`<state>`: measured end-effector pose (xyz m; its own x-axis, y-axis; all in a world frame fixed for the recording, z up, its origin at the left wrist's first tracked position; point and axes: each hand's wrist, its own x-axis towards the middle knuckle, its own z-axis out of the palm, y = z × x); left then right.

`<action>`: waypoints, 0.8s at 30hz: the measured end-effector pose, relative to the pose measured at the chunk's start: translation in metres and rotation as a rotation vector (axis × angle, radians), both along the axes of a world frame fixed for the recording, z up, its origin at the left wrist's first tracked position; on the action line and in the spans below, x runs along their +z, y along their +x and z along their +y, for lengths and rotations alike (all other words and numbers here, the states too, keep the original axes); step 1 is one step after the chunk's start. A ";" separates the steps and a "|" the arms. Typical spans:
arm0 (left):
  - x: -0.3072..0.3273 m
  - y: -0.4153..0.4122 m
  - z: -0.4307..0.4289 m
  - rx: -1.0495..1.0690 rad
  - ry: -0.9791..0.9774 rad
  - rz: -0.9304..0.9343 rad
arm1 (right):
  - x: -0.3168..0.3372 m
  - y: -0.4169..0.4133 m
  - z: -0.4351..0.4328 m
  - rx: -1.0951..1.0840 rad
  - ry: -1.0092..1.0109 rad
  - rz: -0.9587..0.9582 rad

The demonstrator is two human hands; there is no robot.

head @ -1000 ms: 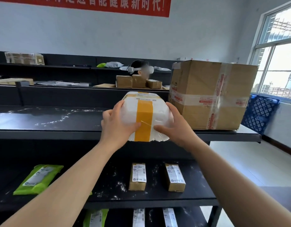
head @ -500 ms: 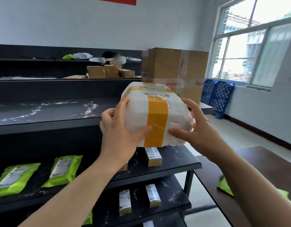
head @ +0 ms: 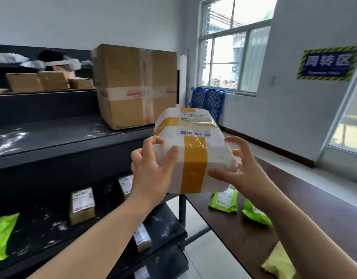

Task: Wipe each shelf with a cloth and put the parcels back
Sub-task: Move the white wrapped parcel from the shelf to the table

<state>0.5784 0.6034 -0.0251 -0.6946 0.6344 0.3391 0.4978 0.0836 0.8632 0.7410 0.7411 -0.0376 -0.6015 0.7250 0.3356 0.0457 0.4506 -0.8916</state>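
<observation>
A white foam parcel bound with yellow tape and carrying a label is held in the air, beyond the right end of the black shelf unit. My left hand grips its left side, thumb on the front face. My right hand holds the right side with curled fingers. The top shelf is dusty and bears a large taped cardboard box at its right end. The middle shelf holds small brown boxes and a green pouch.
A dark brown table stands to the right, with green pouches and a yellow envelope on it. Blue crates lean under the window. Another person wearing a headset is behind the far shelves.
The parcel has been lifted off the top shelf and carried right, past the shelf end toward the brown table. My view has swung right with it.
</observation>
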 end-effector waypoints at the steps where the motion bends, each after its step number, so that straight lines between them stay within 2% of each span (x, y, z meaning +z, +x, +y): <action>1: -0.003 0.007 0.015 -0.014 -0.013 -0.013 | -0.004 0.011 0.009 -0.022 -0.032 0.015; 7: -0.029 0.050 0.100 -0.090 -0.067 -0.072 | -0.042 0.059 0.069 -0.263 -0.223 0.093; 14: -0.071 0.109 0.191 -0.201 -0.144 -0.041 | -0.087 0.124 0.137 -0.471 -0.282 0.109; 19: -0.110 0.154 0.258 -0.374 -0.236 -0.011 | -0.122 0.178 0.183 -0.539 -0.283 0.073; 24: -0.150 0.201 0.315 -0.523 -0.347 -0.029 | -0.159 0.227 0.217 -0.643 -0.293 -0.042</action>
<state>0.7797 0.9181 -0.1749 -0.2685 0.9625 0.0380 0.5254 0.1133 0.8433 0.9678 0.9576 -0.1970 -0.0323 0.9978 0.0577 0.2594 0.0642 -0.9636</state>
